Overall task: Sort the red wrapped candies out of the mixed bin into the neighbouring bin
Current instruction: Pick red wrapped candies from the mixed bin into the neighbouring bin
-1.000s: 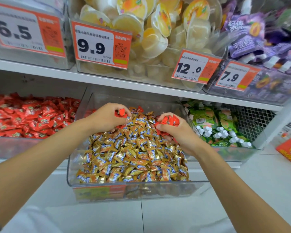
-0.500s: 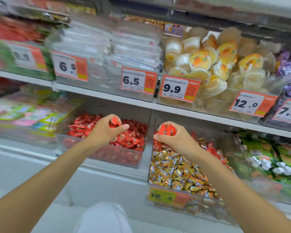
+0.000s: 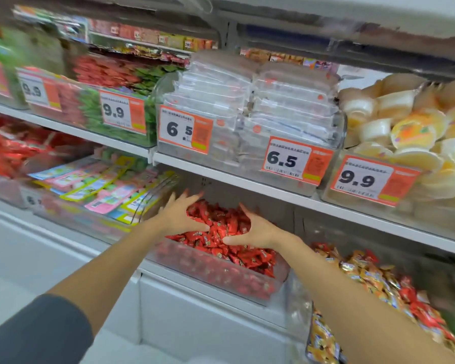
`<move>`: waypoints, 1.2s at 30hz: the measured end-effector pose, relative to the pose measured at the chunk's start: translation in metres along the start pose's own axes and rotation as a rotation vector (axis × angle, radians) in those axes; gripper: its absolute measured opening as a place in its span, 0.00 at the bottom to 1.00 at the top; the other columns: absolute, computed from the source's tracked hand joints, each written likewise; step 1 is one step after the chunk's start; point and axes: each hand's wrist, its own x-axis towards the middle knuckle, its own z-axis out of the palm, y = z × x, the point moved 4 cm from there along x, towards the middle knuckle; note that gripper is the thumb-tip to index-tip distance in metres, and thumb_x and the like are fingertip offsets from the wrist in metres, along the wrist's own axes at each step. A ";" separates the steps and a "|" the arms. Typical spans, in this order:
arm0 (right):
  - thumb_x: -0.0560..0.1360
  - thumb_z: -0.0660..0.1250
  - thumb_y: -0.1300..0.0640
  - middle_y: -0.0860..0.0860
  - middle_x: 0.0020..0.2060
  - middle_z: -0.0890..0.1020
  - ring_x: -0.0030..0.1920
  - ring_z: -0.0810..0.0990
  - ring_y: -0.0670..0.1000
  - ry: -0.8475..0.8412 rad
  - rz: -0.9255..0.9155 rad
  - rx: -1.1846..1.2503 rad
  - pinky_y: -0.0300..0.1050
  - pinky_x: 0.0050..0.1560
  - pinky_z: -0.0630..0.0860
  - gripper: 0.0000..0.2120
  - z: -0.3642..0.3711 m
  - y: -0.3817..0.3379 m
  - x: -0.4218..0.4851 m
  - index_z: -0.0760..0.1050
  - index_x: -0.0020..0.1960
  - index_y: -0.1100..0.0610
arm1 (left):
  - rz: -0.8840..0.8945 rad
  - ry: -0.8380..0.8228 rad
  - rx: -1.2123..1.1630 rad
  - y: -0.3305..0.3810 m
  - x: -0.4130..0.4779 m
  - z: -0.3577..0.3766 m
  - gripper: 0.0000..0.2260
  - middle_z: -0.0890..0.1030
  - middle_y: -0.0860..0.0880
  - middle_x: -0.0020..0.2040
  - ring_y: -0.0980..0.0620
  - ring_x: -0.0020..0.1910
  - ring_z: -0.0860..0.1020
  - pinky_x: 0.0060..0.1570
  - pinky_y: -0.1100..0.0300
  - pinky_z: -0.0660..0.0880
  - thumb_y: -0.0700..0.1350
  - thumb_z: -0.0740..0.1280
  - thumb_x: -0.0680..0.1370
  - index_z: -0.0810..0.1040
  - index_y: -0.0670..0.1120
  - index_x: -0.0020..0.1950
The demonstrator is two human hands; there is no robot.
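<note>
A clear bin [image 3: 221,281] on the lower shelf is heaped with red wrapped candies [image 3: 243,254]. Both my hands hover over that heap with fingers spread. My left hand [image 3: 180,215] is over the heap's left side and my right hand [image 3: 258,228] over its right side, thumbs pointing toward each other. No candy shows in either hand. To the right stands the mixed bin [image 3: 298,308], filled with gold wrapped candies [image 3: 365,277] and some red ones [image 3: 418,308] among them.
The shelf above carries clear bins with orange price tags [image 3: 294,161], flat white packs and jelly cups [image 3: 410,135]. A bin of pastel packets [image 3: 100,185] stands left of the red bin. Below is a white cabinet front [image 3: 195,324].
Both hands moved left from the mixed bin to the red bin. They gripped red candies earlier; now their fingers are spread over the red heap and hold nothing.
</note>
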 end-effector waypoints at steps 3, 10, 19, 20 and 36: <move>0.68 0.76 0.43 0.49 0.75 0.65 0.75 0.61 0.49 0.137 -0.086 -0.006 0.36 0.70 0.57 0.46 -0.006 0.006 -0.002 0.56 0.78 0.52 | 0.024 0.040 -0.019 -0.015 -0.007 0.002 0.42 0.54 0.46 0.79 0.47 0.78 0.50 0.75 0.49 0.54 0.57 0.77 0.67 0.60 0.58 0.76; 0.75 0.69 0.57 0.45 0.46 0.79 0.48 0.77 0.47 0.389 -0.155 -0.151 0.43 0.55 0.72 0.13 -0.047 0.029 -0.087 0.79 0.59 0.53 | 0.161 0.113 0.013 0.022 -0.050 0.007 0.26 0.77 0.53 0.64 0.55 0.64 0.74 0.65 0.60 0.68 0.50 0.76 0.70 0.76 0.50 0.66; 0.74 0.70 0.59 0.48 0.44 0.80 0.46 0.77 0.50 0.568 0.186 -0.272 0.50 0.54 0.74 0.07 -0.128 0.182 -0.257 0.82 0.52 0.53 | 0.451 -0.021 -0.107 0.212 -0.068 0.084 0.15 0.80 0.54 0.53 0.56 0.52 0.77 0.55 0.61 0.73 0.46 0.74 0.73 0.79 0.50 0.60; 0.73 0.70 0.59 0.49 0.45 0.81 0.48 0.77 0.52 0.583 0.228 -0.289 0.53 0.55 0.74 0.07 -0.133 0.196 -0.273 0.82 0.50 0.52 | 0.482 -0.053 -0.121 0.232 -0.070 0.099 0.15 0.80 0.54 0.53 0.56 0.51 0.78 0.55 0.61 0.73 0.46 0.74 0.73 0.79 0.50 0.59; 0.72 0.74 0.60 0.43 0.58 0.73 0.56 0.71 0.34 0.754 0.185 0.309 0.24 0.52 0.64 0.09 -0.127 0.281 -0.339 0.80 0.46 0.47 | 0.635 -0.364 0.338 0.379 -0.042 0.306 0.17 0.79 0.50 0.57 0.48 0.61 0.72 0.58 0.54 0.69 0.55 0.71 0.74 0.78 0.54 0.62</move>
